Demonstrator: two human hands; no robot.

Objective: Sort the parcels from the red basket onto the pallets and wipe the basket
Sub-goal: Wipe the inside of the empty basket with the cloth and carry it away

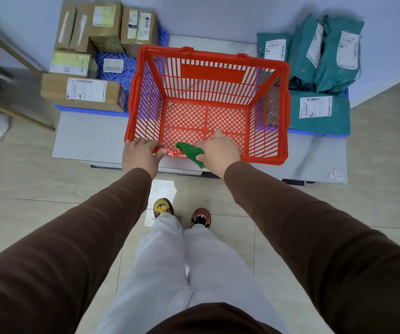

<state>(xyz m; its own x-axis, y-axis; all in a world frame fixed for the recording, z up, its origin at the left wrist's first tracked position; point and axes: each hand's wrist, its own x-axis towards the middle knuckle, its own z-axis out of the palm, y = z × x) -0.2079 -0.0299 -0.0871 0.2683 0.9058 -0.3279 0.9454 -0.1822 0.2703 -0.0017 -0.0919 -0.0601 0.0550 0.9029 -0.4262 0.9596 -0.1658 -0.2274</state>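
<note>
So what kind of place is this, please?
Probably a small parcel sorting room: labelled cardboard boxes on a blue pallet, teal mailer bags on another, and an empty red basket between them.

Two long brown sleeves run from the lower corners of the frame up to the middle and end at the wrists, where the left hand and the right hand are bare. At the lower centre are light grey trousers. Above them are two shoes, patterned in yellow, red and black. A brown hem shows at the bottom edge.
</note>
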